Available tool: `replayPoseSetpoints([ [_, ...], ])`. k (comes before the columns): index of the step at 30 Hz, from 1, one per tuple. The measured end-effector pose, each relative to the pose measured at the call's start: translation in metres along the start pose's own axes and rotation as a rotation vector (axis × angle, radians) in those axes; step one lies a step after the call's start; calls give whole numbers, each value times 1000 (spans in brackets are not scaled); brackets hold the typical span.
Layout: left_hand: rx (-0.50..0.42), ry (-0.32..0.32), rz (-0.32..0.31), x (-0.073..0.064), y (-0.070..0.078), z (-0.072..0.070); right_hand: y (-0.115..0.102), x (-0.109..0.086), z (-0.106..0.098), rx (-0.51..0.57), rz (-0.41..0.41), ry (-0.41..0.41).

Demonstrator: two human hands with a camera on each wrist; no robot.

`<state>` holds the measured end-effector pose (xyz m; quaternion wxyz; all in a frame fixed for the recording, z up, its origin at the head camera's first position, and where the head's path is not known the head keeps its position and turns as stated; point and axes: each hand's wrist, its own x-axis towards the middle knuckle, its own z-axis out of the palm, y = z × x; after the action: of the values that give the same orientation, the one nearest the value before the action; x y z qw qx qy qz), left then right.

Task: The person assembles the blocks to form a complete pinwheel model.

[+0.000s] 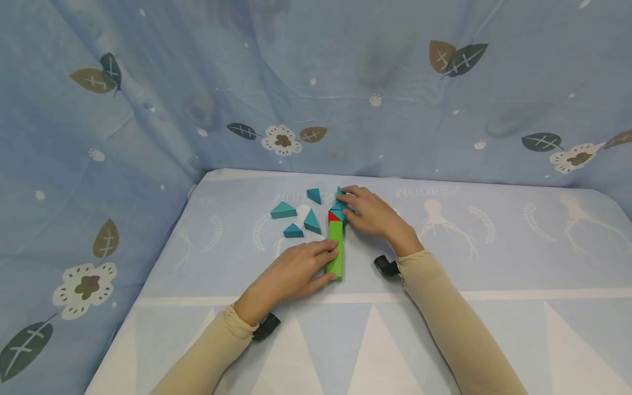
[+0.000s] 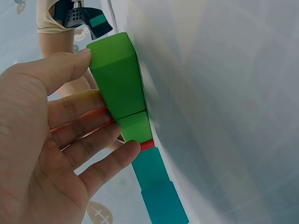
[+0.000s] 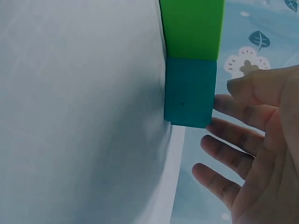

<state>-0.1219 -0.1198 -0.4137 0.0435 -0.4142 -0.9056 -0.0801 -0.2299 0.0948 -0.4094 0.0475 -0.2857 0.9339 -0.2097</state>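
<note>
Two green blocks (image 2: 117,84) lie end to end in a row pointing away from me. A red triangular block (image 1: 333,216) adjoins their far end, followed by several teal triangular blocks (image 1: 338,207). My left hand (image 1: 298,266) rests along the left side of the green blocks, fingers extended, its thumb at the near end. On the right, my right hand (image 1: 372,214) lies beside the teal end of the row. Its loosely spread fingers touch the teal block (image 3: 190,91) at its edge in the right wrist view.
Left of the row lie loose teal triangular blocks: a larger one (image 1: 283,210), one at the back (image 1: 314,195), and two nearer the row (image 1: 312,221). A patterned cloth (image 1: 494,263) covers the table. Blue printed fabric (image 1: 336,71) hangs behind and at the left.
</note>
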Motion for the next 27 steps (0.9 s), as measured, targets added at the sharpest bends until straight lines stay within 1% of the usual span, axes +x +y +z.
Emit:
replayPoseSetpoints([
  [13, -11, -11, -12, 0, 0, -1, -3, 1, 3, -14, -22, -3],
  [19, -11, -6, -17, 0, 0, -2, -4, 1, 3, -20, -39, -7],
  [24, -12, -3, -11, 0, 0, -2, -5, 0, 0, 1, -53, -21],
  [27, -12, -6, -9, 0, 0, -1, -5, -2, -2, 18, -67, -16],
])
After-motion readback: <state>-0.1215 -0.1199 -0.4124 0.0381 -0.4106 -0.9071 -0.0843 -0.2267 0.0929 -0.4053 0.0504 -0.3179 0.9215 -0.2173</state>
